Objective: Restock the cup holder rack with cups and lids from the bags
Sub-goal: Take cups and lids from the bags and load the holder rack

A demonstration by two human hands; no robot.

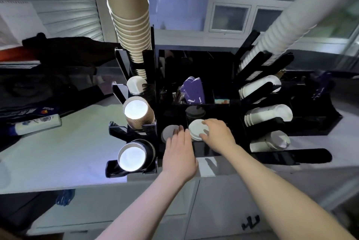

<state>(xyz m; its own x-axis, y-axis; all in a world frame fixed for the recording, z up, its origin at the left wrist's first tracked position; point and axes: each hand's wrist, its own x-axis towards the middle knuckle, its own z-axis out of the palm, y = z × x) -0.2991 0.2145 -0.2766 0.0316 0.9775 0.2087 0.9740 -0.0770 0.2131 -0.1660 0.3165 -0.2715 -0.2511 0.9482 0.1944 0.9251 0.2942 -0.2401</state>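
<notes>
Head view: right hand (217,135) curls around white lids (197,130), frame centre, in rack (204,150). Left hand (179,152) flat, fingers straight. Lids likely light, thin, crushable; grip stack rims.

Pale desk (64,148) ran across the middle of the frame, its front edge above white cabinet doors (219,206). Black cup holder rack (206,150) stood on it at centre, reaching from centre left to centre right. A white tube with blue print (36,124) lay on its side at centre left, near the desk's left end. Behind it, a dark flat packet with an orange mark (40,111). Further back at upper left, dark cloth (64,45) over a stack of papers (19,63); details there too dim to tell.
</notes>
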